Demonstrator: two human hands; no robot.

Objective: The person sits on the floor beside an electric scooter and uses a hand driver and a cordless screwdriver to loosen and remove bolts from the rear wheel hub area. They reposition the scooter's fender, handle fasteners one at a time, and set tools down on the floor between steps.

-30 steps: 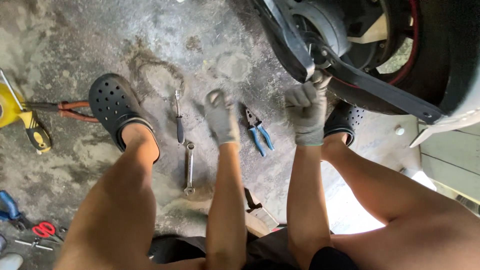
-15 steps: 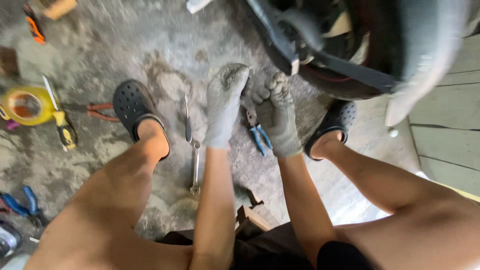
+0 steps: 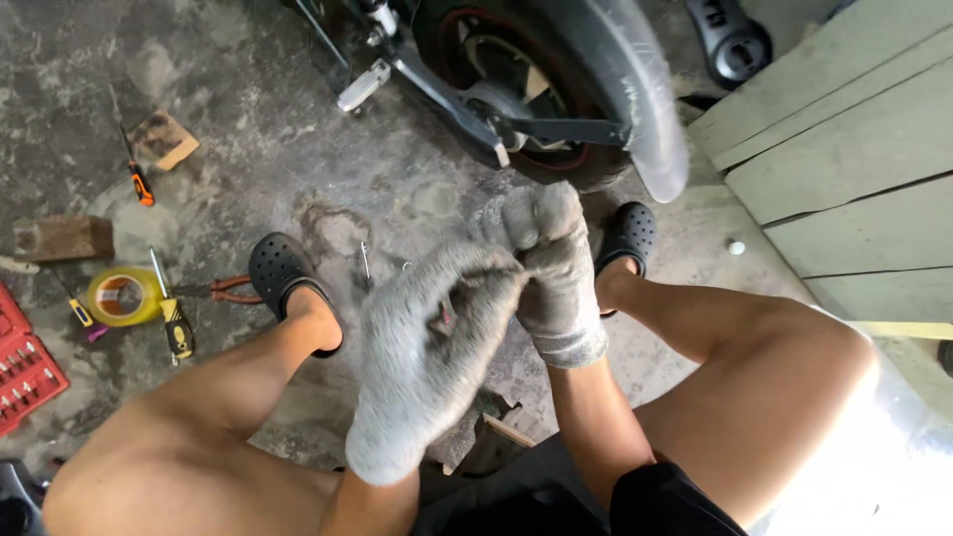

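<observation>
Both gloved hands, left hand (image 3: 422, 347) and right hand (image 3: 551, 273), press together, grip unclear; motorcycle wheel (image 3: 556, 89) beyond them waits untouched.

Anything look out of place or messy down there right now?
Tools lie scattered on the stained concrete floor: an orange-handled screwdriver, a yellow tape roll and pliers. Both gloved hands meet mid-frame, blurred.

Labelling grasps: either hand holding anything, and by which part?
Cannot tell. Gloved left hand and right hand are pressed together, blurred; any small item between them is hidden.
</observation>
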